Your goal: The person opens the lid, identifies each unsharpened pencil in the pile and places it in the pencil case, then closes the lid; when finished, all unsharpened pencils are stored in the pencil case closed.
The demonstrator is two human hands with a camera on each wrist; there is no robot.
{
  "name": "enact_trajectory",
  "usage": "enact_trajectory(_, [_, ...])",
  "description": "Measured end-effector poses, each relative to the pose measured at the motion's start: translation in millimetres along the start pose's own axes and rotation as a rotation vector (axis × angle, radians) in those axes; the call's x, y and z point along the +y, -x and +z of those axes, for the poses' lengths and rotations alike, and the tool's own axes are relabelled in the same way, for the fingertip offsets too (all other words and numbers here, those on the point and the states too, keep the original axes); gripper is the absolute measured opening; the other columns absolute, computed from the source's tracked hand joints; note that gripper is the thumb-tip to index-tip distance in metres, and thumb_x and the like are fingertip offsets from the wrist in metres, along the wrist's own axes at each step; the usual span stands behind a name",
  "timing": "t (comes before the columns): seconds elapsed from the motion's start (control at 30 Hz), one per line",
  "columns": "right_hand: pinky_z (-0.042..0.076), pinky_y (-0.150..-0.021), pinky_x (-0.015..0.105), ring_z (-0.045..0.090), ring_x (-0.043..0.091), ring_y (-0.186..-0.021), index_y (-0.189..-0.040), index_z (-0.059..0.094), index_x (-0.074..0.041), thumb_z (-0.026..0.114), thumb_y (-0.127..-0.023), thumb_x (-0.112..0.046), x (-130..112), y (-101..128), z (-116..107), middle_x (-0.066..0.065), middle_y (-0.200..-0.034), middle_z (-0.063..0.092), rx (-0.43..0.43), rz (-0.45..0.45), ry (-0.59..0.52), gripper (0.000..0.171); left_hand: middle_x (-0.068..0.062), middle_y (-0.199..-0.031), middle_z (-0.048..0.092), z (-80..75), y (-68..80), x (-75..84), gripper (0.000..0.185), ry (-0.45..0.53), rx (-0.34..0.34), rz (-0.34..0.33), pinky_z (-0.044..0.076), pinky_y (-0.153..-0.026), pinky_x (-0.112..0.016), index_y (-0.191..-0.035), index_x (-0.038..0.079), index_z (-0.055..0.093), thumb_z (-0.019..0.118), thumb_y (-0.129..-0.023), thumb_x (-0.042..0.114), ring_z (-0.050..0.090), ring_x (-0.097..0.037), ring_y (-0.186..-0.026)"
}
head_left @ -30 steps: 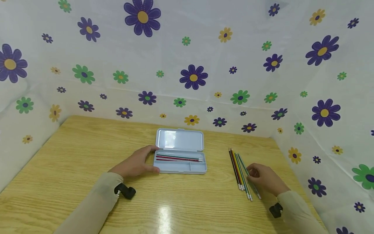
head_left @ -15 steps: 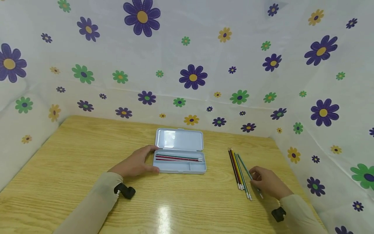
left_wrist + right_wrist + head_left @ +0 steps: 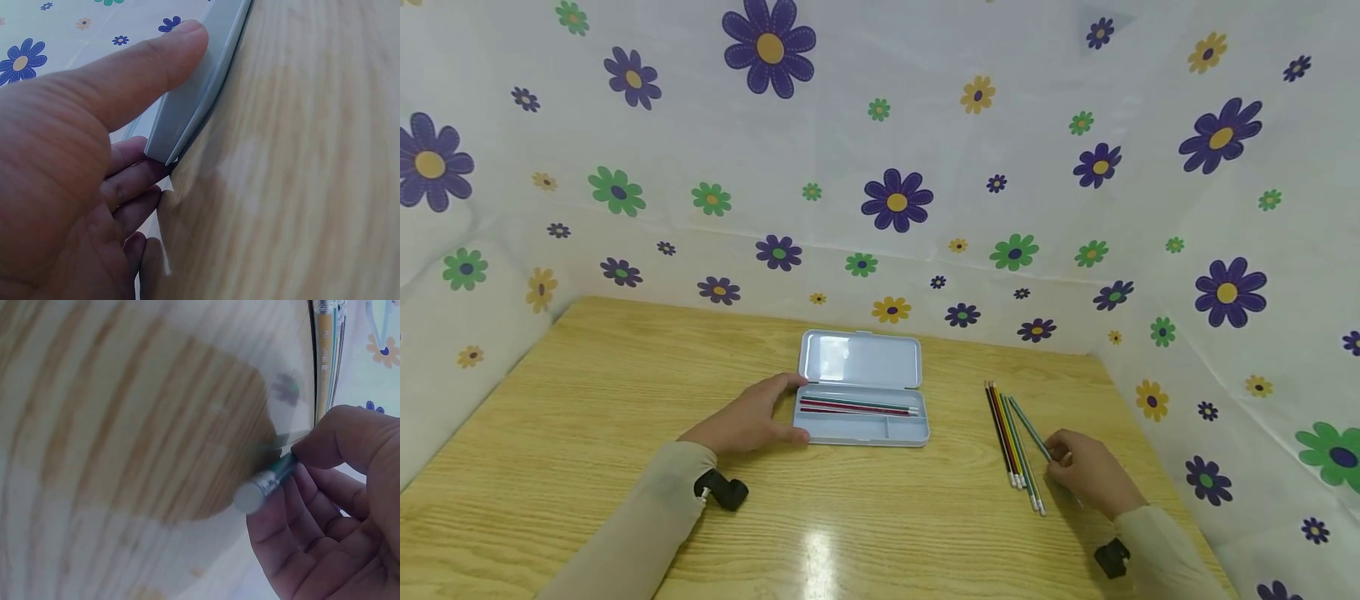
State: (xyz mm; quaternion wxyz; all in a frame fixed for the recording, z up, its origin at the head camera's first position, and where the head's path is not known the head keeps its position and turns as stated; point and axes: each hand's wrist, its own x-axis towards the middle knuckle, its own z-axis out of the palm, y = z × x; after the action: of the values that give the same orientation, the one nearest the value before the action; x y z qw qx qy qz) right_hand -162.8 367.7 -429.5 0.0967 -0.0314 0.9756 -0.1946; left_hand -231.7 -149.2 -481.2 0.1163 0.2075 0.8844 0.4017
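Pencil (image 3: 1028, 427) — a teal one with a silver cap at its near end — is pinched between the thumb and fingertips of the right hand (image 3: 1090, 475), low over the wooden table (image 3: 587, 417) at the right of the scene, just right of the loose row of coloured pencils (image 3: 1009, 433) that lie side by side there. In the right wrist view the capped end (image 3: 253, 494) sticks out past the curled fingers, with the tip end slanting away to the far left.

Left of centre sits the pale blue pencil case (image 3: 861, 417), lid folded back on the far side, with a few pencils already lying in its long compartment. The left hand (image 3: 748, 421) grips the case's left end, thumb on the near edge and fingers curled over the far rim, as the left wrist view confirms.

The grip looks shallow and close to one end, so the pencil could pivot or slip out if lifted fast. Its far tip is near the row and might nudge those pencils out of line. If the left hand loosened, the light case could slide.
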Motion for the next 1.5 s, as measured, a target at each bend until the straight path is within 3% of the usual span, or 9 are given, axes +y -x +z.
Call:
enact_trajectory(0.63, [0.055,-0.07,0.04,0.063,0.018,-0.082,-0.114,0.065,0.0,0.069,-0.091,-0.007,6.2,1.0,-7.6,0.004,-0.095,0.069,0.05,0.038,0.081,0.025,-0.012,-0.161,0.041,-0.2,0.4,1.8,0.096,0.022,0.001,0.003,0.026,-0.124,-0.059,-0.154,0.012,0.043,0.087,-0.078,0.054,0.032,-0.037,-0.152])
enact_trajectory(0.97, [0.058,-0.07,0.044,0.068,0.023,-0.086,-0.121,0.063,0.003,0.067,-0.096,-0.007,3.7,2.5,-11.8,0.009,-0.099,0.072,0.13,-0.058,0.102,0.028,-0.012,-0.162,0.039,-0.2,1.0,2.9,0.097,0.03,-0.002,-0.008,0.025,-0.124,-0.059,-0.155,0.013,0.042,0.087,-0.079,0.054,0.03,-0.037,-0.153])
enact_trajectory(1.5, [0.051,-0.058,0.028,0.065,0.016,-0.082,-0.126,0.065,-0.002,0.066,-0.097,-0.004,-15.1,2.2,-14.5,0.004,-0.099,0.07,0.253,-0.171,0.161,0.028,-0.012,-0.161,0.041,-1.7,2.9,6.3,0.096,0.034,-0.002,-0.005,0.025,-0.124,-0.058,-0.154,0.012,0.043,0.087,-0.079,0.052,0.031,-0.037,-0.152])
